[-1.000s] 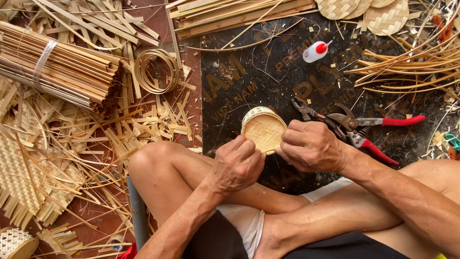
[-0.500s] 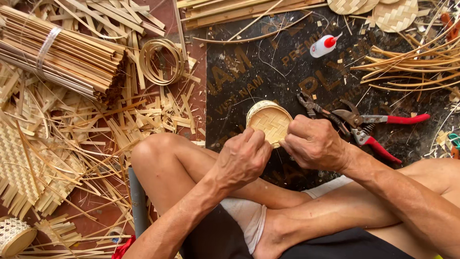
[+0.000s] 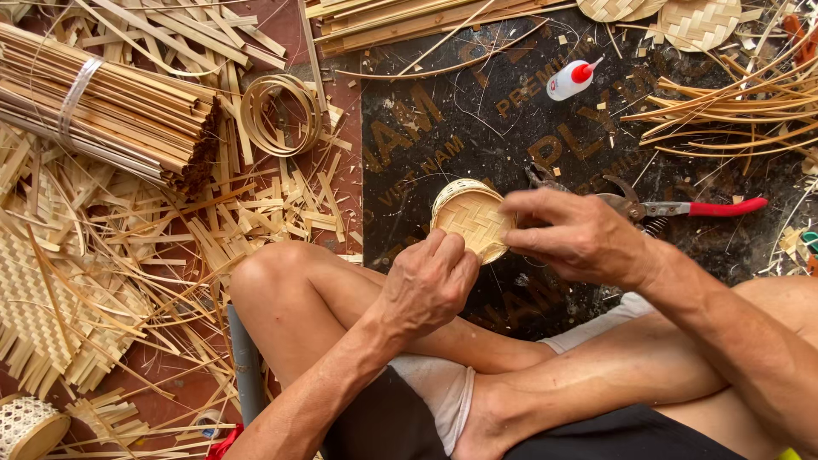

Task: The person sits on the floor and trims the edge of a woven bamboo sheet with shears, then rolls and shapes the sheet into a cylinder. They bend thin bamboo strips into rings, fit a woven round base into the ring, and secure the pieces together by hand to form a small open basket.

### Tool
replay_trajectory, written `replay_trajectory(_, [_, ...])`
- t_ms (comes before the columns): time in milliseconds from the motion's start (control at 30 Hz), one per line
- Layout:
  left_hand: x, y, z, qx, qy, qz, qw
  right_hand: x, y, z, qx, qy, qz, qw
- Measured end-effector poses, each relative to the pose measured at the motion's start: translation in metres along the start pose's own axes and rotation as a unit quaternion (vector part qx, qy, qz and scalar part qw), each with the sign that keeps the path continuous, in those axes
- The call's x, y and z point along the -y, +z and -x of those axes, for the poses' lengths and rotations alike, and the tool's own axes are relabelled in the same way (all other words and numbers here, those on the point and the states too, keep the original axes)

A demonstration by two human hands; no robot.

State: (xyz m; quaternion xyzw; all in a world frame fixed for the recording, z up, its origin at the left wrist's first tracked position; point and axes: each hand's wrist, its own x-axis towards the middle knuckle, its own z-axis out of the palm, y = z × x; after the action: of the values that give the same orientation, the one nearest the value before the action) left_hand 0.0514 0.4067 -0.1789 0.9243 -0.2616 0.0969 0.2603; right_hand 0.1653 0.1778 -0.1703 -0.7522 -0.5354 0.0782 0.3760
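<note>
Both hands (image 3: pixel 511 255) closed around small woven basket (image 3: pixel 471 217).

Two hands on a small woven basket

The left hand (image 3: pixel 430 285) and right hand (image 3: pixel 579 238) grip a round woven bamboo basket (image 3: pixel 471 219) from either side — above a dark printed board (image 3: pixel 477 119). Red-handled pruners (image 3: pixel 682 207) lie just behind the right hand; a glue bottle (image 3: pixel 569 79) lies farther back, bundled bamboo strips (image 3: pixel 102 111) far left.
</note>
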Motion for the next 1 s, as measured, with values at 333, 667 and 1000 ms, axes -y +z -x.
replay_trajectory(333, [0.001, 0.002, -0.004, -0.003, -0.007, -0.016, 1.0, -0.018, -0.002, -0.013, 0.072, 0.011, -0.02, 0.997])
replay_trajectory(667, [0.006, -0.009, 0.003, 0.035, -0.018, 0.057, 0.998, -0.008, 0.011, -0.014, 0.082, 0.313, -0.169, 0.931])
replay_trajectory(1000, [-0.006, -0.007, 0.006, 0.011, -0.095, 0.046, 0.994, -0.011, 0.012, -0.012, 0.115, 0.313, -0.131, 0.934])
